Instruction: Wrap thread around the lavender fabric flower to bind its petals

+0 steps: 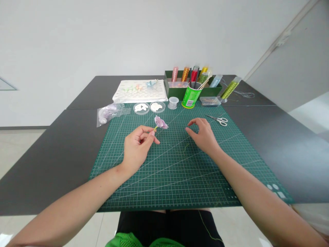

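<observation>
My left hand (pixel 138 144) pinches the short yellow-green stem of a pale purple flower (pixel 160 122) between thumb and fingers, with the bloom tilted to the right above the green cutting mat (pixel 164 178). Right of the flower, my right hand (pixel 202 133) hovers over the mat, thumb and index finger curved with a gap between them and nothing seen in it. A thin green thread (pixel 186 148) lies on the mat between the hands. White-handled scissors (pixel 221 121) rest just beyond my right hand.
Behind the hands stand two round dishes of white pieces (pixel 141 108), a small spool (pixel 173 102) and a green can (pixel 190 96) of sticks. A dark green box (pixel 177 92) holds colored tubes. A plastic bag (pixel 108 113) lies left; white sheets (pixel 140 91) lie at the back.
</observation>
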Motion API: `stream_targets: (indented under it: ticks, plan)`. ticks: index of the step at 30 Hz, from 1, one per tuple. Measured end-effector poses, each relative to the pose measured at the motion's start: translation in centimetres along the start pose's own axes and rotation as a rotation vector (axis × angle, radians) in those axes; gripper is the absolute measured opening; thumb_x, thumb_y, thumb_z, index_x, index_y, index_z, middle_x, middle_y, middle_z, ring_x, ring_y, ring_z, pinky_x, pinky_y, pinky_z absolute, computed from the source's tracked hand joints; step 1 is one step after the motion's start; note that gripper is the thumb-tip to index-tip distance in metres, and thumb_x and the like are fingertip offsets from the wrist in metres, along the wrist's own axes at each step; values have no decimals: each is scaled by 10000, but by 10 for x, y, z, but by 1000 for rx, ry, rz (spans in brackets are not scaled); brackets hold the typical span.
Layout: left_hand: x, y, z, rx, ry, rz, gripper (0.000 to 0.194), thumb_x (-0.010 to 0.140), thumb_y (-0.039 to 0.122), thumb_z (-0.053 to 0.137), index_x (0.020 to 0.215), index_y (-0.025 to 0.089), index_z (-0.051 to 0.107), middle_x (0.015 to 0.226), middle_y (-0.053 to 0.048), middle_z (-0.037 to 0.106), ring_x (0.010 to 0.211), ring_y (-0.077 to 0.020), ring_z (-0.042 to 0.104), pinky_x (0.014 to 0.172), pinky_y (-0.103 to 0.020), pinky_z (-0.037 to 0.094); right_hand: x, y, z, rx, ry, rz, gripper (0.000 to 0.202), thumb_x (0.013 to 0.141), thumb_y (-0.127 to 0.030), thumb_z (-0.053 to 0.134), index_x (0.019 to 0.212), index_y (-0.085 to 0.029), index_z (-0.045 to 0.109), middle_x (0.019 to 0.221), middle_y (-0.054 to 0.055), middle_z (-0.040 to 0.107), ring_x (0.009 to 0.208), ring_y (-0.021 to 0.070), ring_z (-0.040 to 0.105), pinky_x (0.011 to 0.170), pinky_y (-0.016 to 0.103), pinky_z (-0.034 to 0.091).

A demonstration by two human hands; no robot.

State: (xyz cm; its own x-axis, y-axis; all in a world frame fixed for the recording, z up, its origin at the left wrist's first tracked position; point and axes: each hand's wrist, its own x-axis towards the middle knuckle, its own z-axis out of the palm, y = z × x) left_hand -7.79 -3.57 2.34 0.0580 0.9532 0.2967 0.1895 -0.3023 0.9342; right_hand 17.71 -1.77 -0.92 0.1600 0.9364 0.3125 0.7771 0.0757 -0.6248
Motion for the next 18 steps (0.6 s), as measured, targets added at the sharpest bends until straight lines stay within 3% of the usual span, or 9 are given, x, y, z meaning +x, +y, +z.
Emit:
stream_targets:
  ticks: [3, 6, 12, 15, 18]
  plan:
    - [-1, -1, 0, 14, -34, -3, 104, 911, 273, 630, 887, 192, 689, 603, 21, 738, 452, -89, 507, 511, -215, 409, -7, -6, 5, 194, -76, -51, 280, 882, -346, 609, 1131, -223, 645, 1220, 133, 664, 1190, 322, 604, 1044, 555, 470]
    - [-3, -3, 1, 31, -75, -2, 111, 923, 284, 626, 890, 195, 684, 604, 27, 740, 439, -87, 504, 499, -216, 401, -16, -16, 9, 455, -277, -32, 451, 936, -363, 585, 1374, -254, 574, 1324, 115, 671, 1254, 285, 617, 1069, 527, 500]
    - [-8, -2, 3, 79, -127, 33, 121, 929, 293, 628, 881, 198, 686, 611, 23, 746, 475, -109, 574, 513, -229, 425, -31, -33, 7, 896, -723, -7, 389, 957, -354, 652, 1334, -259, 662, 1353, 92, 705, 1266, 244, 663, 1134, 512, 494]
    - [-10, 0, 3, 99, -136, 52, 116, 932, 285, 624, 892, 196, 687, 628, 20, 754, 497, -115, 609, 530, -232, 446, -36, -39, 6, 1063, -836, 72, 420, 948, -346, 690, 1354, -246, 650, 1264, 94, 746, 1126, 211, 740, 1038, 447, 582]
    - [-11, -1, 3, 114, -147, 58, 122, 938, 288, 619, 896, 197, 689, 625, 19, 752, 487, -117, 608, 532, -236, 454, -39, -42, 6, 1118, -885, 147, 446, 935, -358, 707, 1355, -221, 640, 1053, 65, 775, 779, 143, 772, 718, 297, 654]
